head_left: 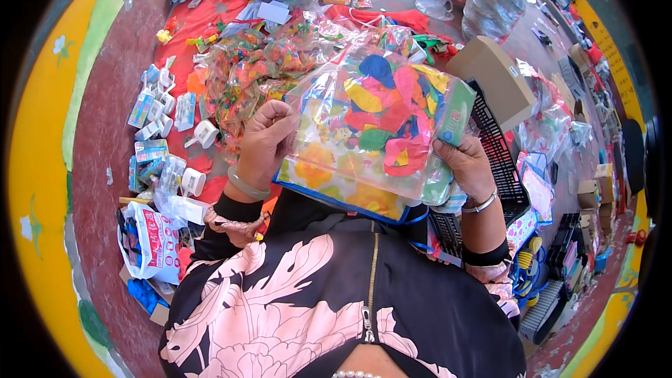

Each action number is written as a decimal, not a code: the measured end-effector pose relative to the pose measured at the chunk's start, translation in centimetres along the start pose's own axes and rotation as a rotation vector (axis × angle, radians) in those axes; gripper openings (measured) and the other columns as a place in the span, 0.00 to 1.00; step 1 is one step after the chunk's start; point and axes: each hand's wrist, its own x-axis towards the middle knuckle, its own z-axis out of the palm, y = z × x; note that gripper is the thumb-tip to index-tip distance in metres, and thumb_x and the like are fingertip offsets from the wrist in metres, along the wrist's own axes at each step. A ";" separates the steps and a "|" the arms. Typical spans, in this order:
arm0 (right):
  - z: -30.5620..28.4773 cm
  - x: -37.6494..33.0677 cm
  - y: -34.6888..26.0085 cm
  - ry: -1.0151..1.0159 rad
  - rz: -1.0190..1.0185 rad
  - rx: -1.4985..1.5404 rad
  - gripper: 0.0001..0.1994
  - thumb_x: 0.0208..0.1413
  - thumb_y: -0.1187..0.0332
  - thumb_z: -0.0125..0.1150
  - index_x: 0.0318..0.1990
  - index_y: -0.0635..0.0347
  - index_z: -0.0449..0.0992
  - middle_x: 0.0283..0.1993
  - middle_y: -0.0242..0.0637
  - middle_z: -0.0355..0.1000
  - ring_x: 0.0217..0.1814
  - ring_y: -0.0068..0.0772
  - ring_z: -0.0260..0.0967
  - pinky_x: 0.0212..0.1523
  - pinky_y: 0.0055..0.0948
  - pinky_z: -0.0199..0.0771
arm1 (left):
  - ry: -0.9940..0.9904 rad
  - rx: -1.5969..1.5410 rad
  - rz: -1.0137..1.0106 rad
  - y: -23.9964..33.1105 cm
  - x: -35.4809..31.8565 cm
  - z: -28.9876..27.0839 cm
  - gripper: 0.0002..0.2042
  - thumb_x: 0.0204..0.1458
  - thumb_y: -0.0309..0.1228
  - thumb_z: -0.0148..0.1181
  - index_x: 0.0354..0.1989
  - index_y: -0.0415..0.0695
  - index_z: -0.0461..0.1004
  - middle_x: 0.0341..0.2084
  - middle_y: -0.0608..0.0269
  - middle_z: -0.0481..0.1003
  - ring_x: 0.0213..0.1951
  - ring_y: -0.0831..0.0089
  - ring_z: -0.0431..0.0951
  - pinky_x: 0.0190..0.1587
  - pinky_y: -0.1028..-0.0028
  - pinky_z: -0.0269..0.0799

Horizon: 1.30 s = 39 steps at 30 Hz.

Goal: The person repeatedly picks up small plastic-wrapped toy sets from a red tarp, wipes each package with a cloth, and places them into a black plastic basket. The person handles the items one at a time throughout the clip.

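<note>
A clear plastic bag (378, 101) of flat, brightly coloured pieces that look like limp balloons is stretched between my hands, in front of my chest. My left hand (264, 141) pinches its left edge, with the fingers curled in. At the right edge my right hand (467, 168) grips it, thumb on top and fingers hidden underneath. A green packet (455, 113) lies along that same edge, close to the right thumb; I cannot tell whether it is inside the bag. Below, over my lap, is a yellow-flowered bag (318, 171) with a blue border, partly seen through the plastic.
A heap of bagged colourful small items (252, 73) lies ahead on red cloth. White devices and blue boxes (150, 115) line the left, above a white carrier bag (150, 241). At right are a black crate (498, 157), a cardboard box (490, 80) and large plastic sacks (493, 0).
</note>
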 end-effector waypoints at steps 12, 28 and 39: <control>-0.7 -1.1 -3.6 -0.085 0.086 -0.017 0.08 0.54 0.75 0.59 0.41 0.62 0.78 0.37 0.26 0.74 0.38 0.16 0.67 0.39 0.21 0.66 | -0.359 -0.417 -0.194 0.5 -1.9 -0.6 0.14 0.55 0.34 0.52 0.45 0.38 0.65 0.36 0.58 0.72 0.39 0.68 0.73 0.47 0.66 0.67; -2.1 0.7 -0.8 -0.178 0.319 -0.044 0.11 0.54 0.72 0.59 0.45 0.63 0.76 0.39 0.28 0.74 0.40 0.17 0.68 0.42 0.21 0.69 | -0.318 -0.289 -0.226 1.0 1.0 -0.6 0.08 0.46 0.19 0.55 0.29 0.45 0.61 0.22 0.71 0.66 0.24 0.83 0.66 0.27 0.84 0.61; -1.9 1.0 -1.9 -0.180 0.239 -0.016 0.11 0.54 0.74 0.59 0.45 0.63 0.77 0.38 0.27 0.74 0.39 0.16 0.68 0.41 0.19 0.68 | -0.311 0.013 -0.285 0.8 2.2 -1.5 0.19 0.45 0.20 0.56 0.49 0.38 0.66 0.32 0.66 0.72 0.32 0.81 0.70 0.37 0.81 0.66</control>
